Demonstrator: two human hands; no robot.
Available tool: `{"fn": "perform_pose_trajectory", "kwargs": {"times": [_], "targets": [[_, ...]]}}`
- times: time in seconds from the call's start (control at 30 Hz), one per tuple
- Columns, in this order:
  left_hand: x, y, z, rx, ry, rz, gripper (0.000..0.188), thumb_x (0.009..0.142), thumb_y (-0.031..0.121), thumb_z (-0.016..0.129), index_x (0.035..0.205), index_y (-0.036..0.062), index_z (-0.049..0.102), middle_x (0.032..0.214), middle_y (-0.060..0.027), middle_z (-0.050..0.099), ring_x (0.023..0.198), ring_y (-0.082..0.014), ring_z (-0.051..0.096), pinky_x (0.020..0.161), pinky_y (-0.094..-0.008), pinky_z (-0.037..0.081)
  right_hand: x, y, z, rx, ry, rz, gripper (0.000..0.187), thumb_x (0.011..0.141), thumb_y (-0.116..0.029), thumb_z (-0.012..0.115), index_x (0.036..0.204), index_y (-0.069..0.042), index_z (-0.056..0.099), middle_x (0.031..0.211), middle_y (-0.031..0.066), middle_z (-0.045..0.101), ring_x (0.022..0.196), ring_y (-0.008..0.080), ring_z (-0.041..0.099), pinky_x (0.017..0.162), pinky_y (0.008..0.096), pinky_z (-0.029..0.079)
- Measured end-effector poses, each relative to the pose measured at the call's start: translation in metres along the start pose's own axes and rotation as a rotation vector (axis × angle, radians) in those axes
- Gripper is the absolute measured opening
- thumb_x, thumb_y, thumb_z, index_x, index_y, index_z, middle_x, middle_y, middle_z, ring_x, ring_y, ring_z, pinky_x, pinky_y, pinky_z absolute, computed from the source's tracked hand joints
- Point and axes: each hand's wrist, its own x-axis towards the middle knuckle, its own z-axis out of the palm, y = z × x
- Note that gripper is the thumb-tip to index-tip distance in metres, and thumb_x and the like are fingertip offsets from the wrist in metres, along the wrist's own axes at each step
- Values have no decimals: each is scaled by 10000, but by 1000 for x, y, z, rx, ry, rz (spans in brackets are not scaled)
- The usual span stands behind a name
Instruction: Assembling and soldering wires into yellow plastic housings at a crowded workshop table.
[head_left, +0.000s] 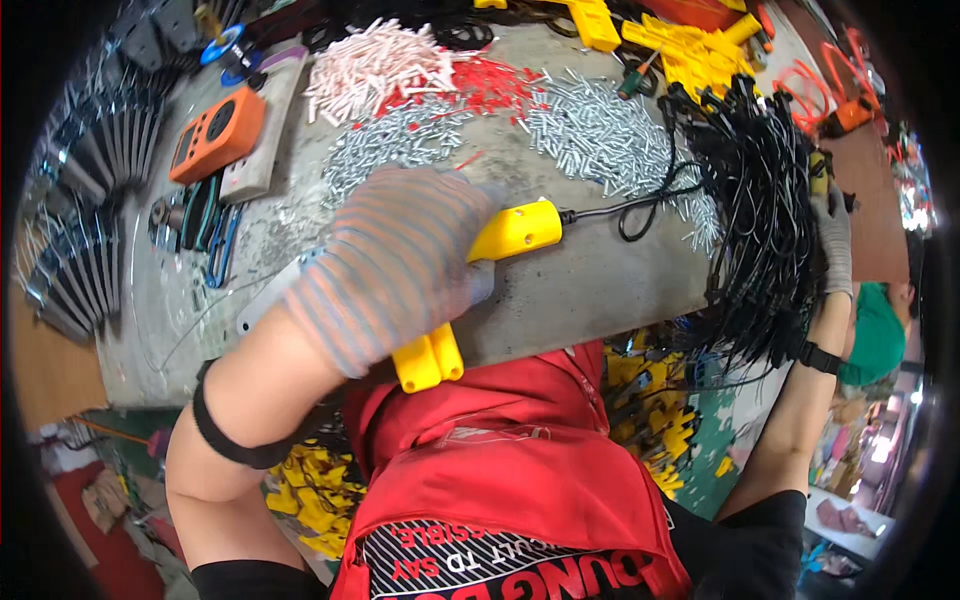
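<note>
My left hand [395,260], in a grey striped glove, is closed around a yellow plastic tool housing [520,230] over the middle of the bench. A black cord leaves the housing's right end toward a thick bundle of black cables [755,210]. Below my hand, another yellow part [430,360] shows; the palm hides how the two connect. A flat metal plate [265,305] with a hole pokes out beside my left wrist. At the far right, beyond the cables, my gloved right hand [835,245] is closed on a dark and yellowish object, too small to make out.
Behind my left hand lie heaps of silver screws [595,130], pale pink sleeves [380,70] and red pieces [490,85]. An orange box-shaped device [218,135] and pliers [205,215] lie left, beside stacked metal blades [100,150]. Yellow housings [690,50] fill the back right.
</note>
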Motion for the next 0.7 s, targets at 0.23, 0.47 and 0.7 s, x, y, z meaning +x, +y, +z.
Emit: {"fn": "perform_pose_trajectory", "kwargs": {"times": [0.23, 0.47, 0.7], "targets": [[-63, 17, -93, -689, 701, -495, 501, 792, 95, 634, 1272, -12, 535, 1049, -116, 654, 951, -208, 650, 831, -329, 514, -67, -120, -29, 139, 273, 19, 449, 920, -345, 604, 1267, -60, 580, 1144, 148, 631, 1038, 253, 586, 889, 332, 460], [-183, 16, -83, -777, 1425, -473, 493, 845, 147, 601, 1308, 5, 507, 1142, -115, 624, 1028, -224, 622, 882, -351, 498, -200, -313, 2, 935, -395, -609, 298, 825, -50, 624, 1119, 1, 611, 1126, 139, 629, 964, 243, 612, 873, 314, 476], [-275, 18, -71, -973, 1575, -363, 488, 898, 199, 569, 1344, 22, 478, 1234, -115, 594, 1105, -241, 595, 932, -372, 483, -272, -413, 8, 1063, -683, -1420, 202, 804, -166, 584, 976, -61, 606, 999, 117, 607, 886, 269, 613, 788, 338, 513]]}}
